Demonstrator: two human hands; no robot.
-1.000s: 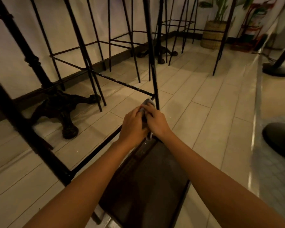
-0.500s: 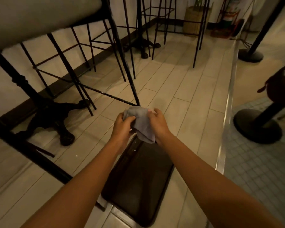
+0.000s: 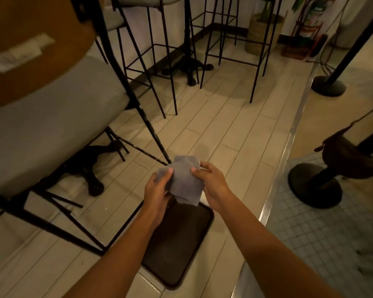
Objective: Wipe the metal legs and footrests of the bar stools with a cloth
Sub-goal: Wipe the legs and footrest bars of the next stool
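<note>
A grey cloth [image 3: 185,181] is held up between both hands, clear of the stool. My left hand [image 3: 157,194] pinches its left edge and my right hand [image 3: 213,186] pinches its right edge. The nearest bar stool has a grey seat [image 3: 52,125] at the left and thin black metal legs [image 3: 146,123]; one leg foot meets the floor just beyond the cloth. Its black footrest bar [image 3: 142,151] runs low across the floor side. More black-legged stools [image 3: 159,67] stand further back.
A dark brown tray [image 3: 181,250] lies on the floor under my forearms. A black cast table base [image 3: 91,166] sits under the near stool; another [image 3: 190,65] stands at the back. Round black pedestal bases [image 3: 314,186] are on the right past a metal floor strip [image 3: 284,155].
The hands came off the stool leg and lifted the cloth, spreading it between them. The view rose, so the grey seat now fills the left side.
</note>
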